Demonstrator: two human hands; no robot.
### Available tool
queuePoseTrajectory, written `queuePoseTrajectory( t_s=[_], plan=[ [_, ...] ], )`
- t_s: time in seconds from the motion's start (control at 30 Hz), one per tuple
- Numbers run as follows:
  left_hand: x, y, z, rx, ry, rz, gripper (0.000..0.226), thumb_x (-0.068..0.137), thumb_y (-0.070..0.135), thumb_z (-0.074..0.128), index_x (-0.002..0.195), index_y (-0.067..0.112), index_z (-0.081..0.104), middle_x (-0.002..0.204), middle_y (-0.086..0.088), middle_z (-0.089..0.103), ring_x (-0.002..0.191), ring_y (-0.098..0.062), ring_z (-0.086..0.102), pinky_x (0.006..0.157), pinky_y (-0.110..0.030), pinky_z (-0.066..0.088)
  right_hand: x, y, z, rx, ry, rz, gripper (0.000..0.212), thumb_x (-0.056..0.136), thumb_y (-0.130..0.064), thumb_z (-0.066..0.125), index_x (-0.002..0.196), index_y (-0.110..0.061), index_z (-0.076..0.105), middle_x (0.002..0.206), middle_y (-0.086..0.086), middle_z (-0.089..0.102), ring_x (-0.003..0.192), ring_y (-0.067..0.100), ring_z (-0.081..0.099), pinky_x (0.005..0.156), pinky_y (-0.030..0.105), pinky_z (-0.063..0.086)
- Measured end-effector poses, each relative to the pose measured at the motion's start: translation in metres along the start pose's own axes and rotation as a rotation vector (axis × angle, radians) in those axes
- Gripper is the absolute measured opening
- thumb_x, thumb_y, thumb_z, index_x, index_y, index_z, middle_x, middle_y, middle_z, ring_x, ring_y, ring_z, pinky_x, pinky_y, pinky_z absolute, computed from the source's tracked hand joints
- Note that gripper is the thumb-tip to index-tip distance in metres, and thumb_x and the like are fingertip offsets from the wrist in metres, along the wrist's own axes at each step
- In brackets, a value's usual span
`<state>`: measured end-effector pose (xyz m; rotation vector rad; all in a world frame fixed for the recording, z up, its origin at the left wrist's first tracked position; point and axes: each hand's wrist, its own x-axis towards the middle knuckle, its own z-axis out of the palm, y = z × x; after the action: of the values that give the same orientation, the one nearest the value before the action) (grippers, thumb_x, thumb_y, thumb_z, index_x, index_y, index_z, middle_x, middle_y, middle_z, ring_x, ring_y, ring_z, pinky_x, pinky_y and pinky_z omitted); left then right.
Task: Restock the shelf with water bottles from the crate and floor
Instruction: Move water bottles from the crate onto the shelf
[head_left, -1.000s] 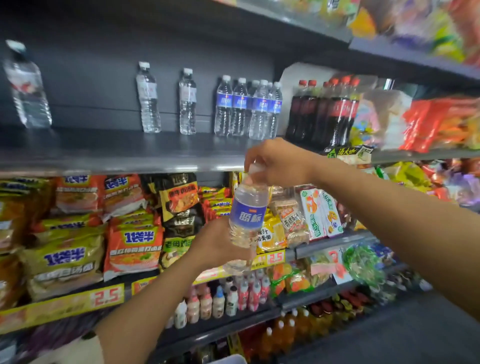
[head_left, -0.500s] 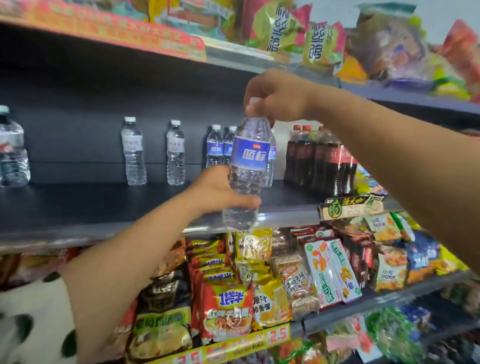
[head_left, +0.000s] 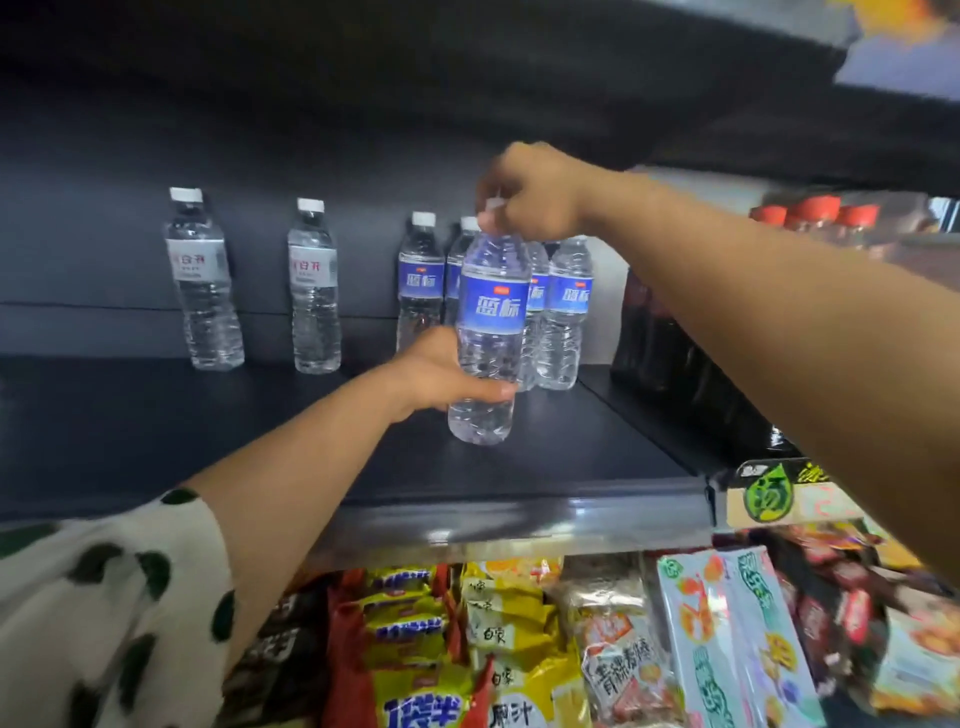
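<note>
Clear glossy plastic bottle (head_left: 488, 332); matt dark shelf (head_left: 519, 467).

The held bottle (head_left: 488, 332) is clear with a blue label and white characters. The bottles behind it (head_left: 563, 312) carry the same blue label. Two bottles on the left (head_left: 205, 280) have white labels with red characters and white caps. The shelf (head_left: 519, 462) is dark grey. The sleeve (head_left: 104, 613) is cream with dark green spots. The cola bottles (head_left: 810, 218) have red caps.
</note>
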<state>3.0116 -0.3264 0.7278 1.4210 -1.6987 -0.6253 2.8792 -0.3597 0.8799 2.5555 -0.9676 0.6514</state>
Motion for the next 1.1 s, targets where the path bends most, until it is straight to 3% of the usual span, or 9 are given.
queuePoseTrajectory(
  t_s=[0.23, 0.37, 0.53, 0.63, 0.77, 0.93, 1.03, 1.1],
  plan=[
    [0.042, -0.017, 0.004, 0.041, 0.062, -0.068, 0.058, 0.061, 0.039, 0.088, 0.112, 0.022, 0.064, 0.104, 0.006, 0.070, 0.098, -0.011, 0.066, 0.080, -0.030, 0.055, 0.027, 0.030, 0.021, 0.050, -0.037, -0.033, 0.026, 0.088, -0.028, 0.063, 0.104, -0.008, 0.068, 0.092, 0.011, 0.067, 0.083, 0.022, 0.061, 0.077, 0.032, 0.048],
    [0.043, -0.023, 0.006, 0.037, 0.052, -0.128, 0.049, 0.066, 0.023, 0.088, 0.109, 0.022, 0.064, 0.101, 0.006, 0.071, 0.094, -0.011, 0.067, 0.080, -0.031, 0.057, 0.028, 0.033, 0.015, 0.020, -0.168, -0.073, 0.036, 0.081, -0.035, 0.074, 0.100, -0.006, 0.065, 0.088, 0.010, 0.066, 0.078, 0.024, 0.058, 0.067, 0.029, 0.042],
    [0.047, -0.028, 0.003, 0.097, 0.016, -0.181, 0.045, 0.065, 0.008, 0.087, 0.104, 0.016, 0.065, 0.098, -0.002, 0.072, 0.085, -0.010, 0.068, 0.071, -0.027, 0.059, 0.037, 0.033, 0.018, -0.059, -0.176, -0.111, 0.048, 0.069, -0.039, 0.082, 0.102, -0.010, 0.065, 0.093, 0.007, 0.066, 0.083, 0.027, 0.060, 0.074, 0.034, 0.051],
    [0.061, -0.032, -0.001, 0.154, 0.037, -0.203, 0.049, 0.064, 0.012, 0.089, 0.106, 0.013, 0.064, 0.102, -0.005, 0.070, 0.094, -0.017, 0.067, 0.081, -0.036, 0.059, 0.044, 0.038, 0.025, -0.075, -0.175, -0.091, 0.050, 0.071, -0.040, 0.081, 0.107, -0.010, 0.065, 0.097, 0.008, 0.066, 0.086, 0.028, 0.060, 0.073, 0.033, 0.047],
    [0.084, -0.045, -0.006, 0.180, 0.061, -0.210, 0.050, 0.065, 0.012, 0.088, 0.108, 0.012, 0.064, 0.104, -0.006, 0.070, 0.099, -0.021, 0.066, 0.080, -0.034, 0.058, 0.059, 0.047, 0.042, -0.075, -0.137, -0.057, 0.052, 0.070, -0.042, 0.081, 0.109, -0.011, 0.064, 0.098, 0.006, 0.065, 0.086, 0.026, 0.058, 0.072, 0.029, 0.041],
    [0.112, -0.056, -0.008, 0.301, 0.155, -0.192, 0.067, 0.056, 0.020, 0.093, 0.115, 0.013, 0.061, 0.111, -0.002, 0.067, 0.104, -0.022, 0.063, 0.097, -0.038, 0.050, 0.078, 0.057, 0.057, -0.092, -0.123, -0.023, 0.050, 0.070, -0.044, 0.080, 0.106, -0.015, 0.062, 0.098, 0.004, 0.060, 0.089, 0.028, 0.057, 0.076, 0.033, 0.045],
    [0.122, -0.061, -0.006, 0.352, 0.197, -0.202, 0.069, 0.052, 0.028, 0.095, 0.111, 0.014, 0.062, 0.109, -0.001, 0.067, 0.102, -0.022, 0.063, 0.095, -0.039, 0.051, 0.083, 0.062, 0.062, -0.071, -0.120, -0.031, 0.039, 0.073, -0.038, 0.080, 0.104, -0.024, 0.061, 0.101, 0.001, 0.057, 0.091, 0.024, 0.054, 0.080, 0.034, 0.046],
    [0.127, -0.066, -0.006, 0.351, 0.215, -0.192, 0.068, 0.049, 0.031, 0.095, 0.106, 0.015, 0.064, 0.105, 0.000, 0.068, 0.099, -0.021, 0.064, 0.094, -0.039, 0.052, 0.087, 0.065, 0.065, -0.077, -0.113, -0.017, 0.046, 0.073, -0.040, 0.080, 0.110, -0.024, 0.059, 0.106, 0.000, 0.057, 0.095, 0.025, 0.055, 0.086, 0.040, 0.049]
  ],
)
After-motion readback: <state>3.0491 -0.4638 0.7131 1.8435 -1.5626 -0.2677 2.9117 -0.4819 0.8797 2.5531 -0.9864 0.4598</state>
